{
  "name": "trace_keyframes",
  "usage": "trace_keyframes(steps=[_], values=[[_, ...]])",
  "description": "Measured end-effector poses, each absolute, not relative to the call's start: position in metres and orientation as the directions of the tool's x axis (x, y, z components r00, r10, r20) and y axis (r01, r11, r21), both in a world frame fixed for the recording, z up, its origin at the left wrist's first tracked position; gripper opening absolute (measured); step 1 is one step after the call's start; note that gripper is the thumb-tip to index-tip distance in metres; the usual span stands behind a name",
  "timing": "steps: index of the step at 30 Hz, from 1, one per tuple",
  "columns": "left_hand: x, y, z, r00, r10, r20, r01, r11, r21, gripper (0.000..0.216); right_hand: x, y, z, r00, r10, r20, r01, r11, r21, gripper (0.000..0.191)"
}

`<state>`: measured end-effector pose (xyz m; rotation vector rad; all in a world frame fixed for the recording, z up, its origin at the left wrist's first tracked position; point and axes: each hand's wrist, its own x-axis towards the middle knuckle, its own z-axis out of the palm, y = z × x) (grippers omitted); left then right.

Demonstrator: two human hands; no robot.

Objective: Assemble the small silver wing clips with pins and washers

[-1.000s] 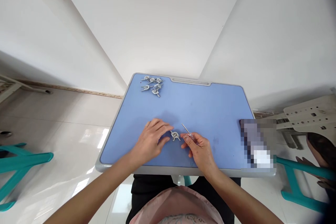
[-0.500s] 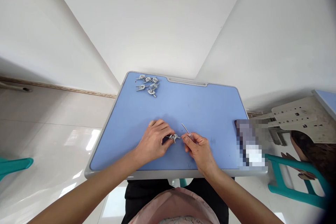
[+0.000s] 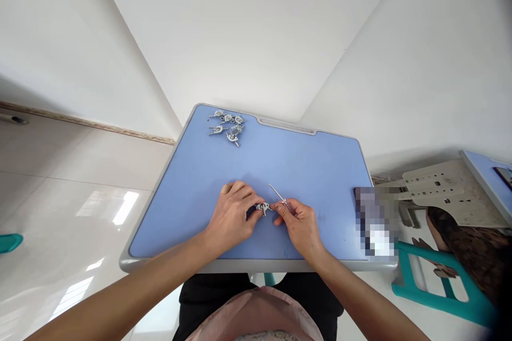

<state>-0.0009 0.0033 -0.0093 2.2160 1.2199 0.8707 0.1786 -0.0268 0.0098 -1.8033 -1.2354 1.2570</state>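
My left hand (image 3: 236, 210) is closed, its thumb and fingers pinching a small silvery metal fitting (image 3: 263, 206) with a flat flange and thin prongs. Part of the fitting is hidden by the fingers. In my right hand (image 3: 299, 221) is a thin screwdriver (image 3: 277, 192), its metal shaft pointing up and left and its clear handle mostly covered. The right fingertips are at the fitting's right prong; whether they touch it I cannot tell. Several similar metal fittings (image 3: 232, 137) lie in a loose group at the desk's far left.
The blue desk (image 3: 312, 162) has a grey rim and a shallow groove (image 3: 286, 126) at its back edge. A pixelated object (image 3: 374, 224) lies at its right edge. White walls stand behind. At right are a teal stool (image 3: 436, 298), another desk and part of a person.
My right hand, with the screwdriver, has moved slightly left, closer to the fitting. My left hand keeps its pinch. The whole view has shifted a little.
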Motion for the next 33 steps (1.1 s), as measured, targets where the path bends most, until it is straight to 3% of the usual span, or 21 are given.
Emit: trace_keyframes(steps=[13,20,27,33], values=[[0.004,-0.005,-0.011,0.301,0.917,0.262,0.652,-0.399,0.645,0.006,0.173,-0.033,0.01,0.131,0.895,-0.426,0.207,-0.445,-0.872,0.036],[0.005,-0.005,-0.009,0.307,0.928,0.211,0.664,-0.368,0.651,0.005,0.175,-0.029,0.007,0.12,0.884,-0.453,0.245,-0.468,-0.849,0.037],[0.004,-0.01,-0.011,0.312,0.921,0.234,0.67,-0.388,0.633,0.016,0.174,-0.03,0.009,0.118,0.89,-0.44,0.279,-0.455,-0.846,0.035],[0.005,-0.01,-0.009,0.316,0.917,0.243,0.687,-0.398,0.609,0.013,0.173,-0.03,0.009,0.113,0.891,-0.439,0.276,-0.453,-0.848,0.035]])
